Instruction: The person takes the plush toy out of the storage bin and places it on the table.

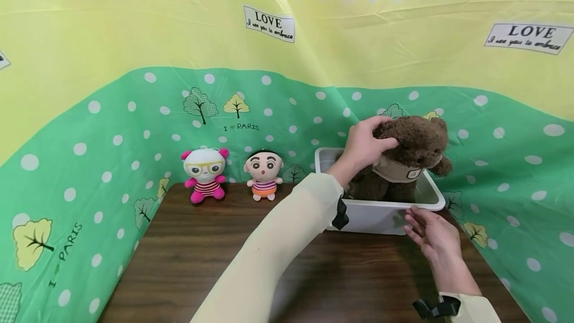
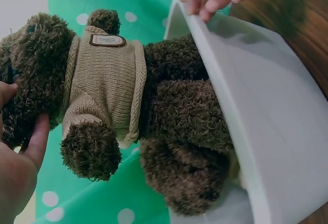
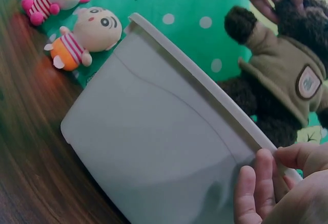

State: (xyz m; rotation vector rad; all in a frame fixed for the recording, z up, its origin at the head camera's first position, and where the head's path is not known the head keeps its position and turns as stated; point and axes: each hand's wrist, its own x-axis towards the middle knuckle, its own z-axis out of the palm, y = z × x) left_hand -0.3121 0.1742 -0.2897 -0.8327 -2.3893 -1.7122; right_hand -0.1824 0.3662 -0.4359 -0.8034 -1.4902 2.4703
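A dark brown teddy bear (image 1: 414,138) in a beige knit sweater stands with its legs inside a white plastic bin (image 1: 367,216). My left hand (image 1: 365,146) grips the bear by the head, thumb and fingers sunk in the fur. With my right hand (image 1: 432,233) I hold the bin's front rim near its right corner; in the right wrist view the thumb lies over the rim and the fingers (image 3: 264,183) are against the outer wall. Another brown furry lump (image 2: 184,178) shows beside the bear's legs in the left wrist view.
At the back left of the dark wooden table (image 1: 215,248) sit a pink and white panda plush (image 1: 206,176) and a boy doll plush (image 1: 263,176) with a striped top. A green and yellow printed cloth (image 1: 287,108) hangs behind the table and along its sides.
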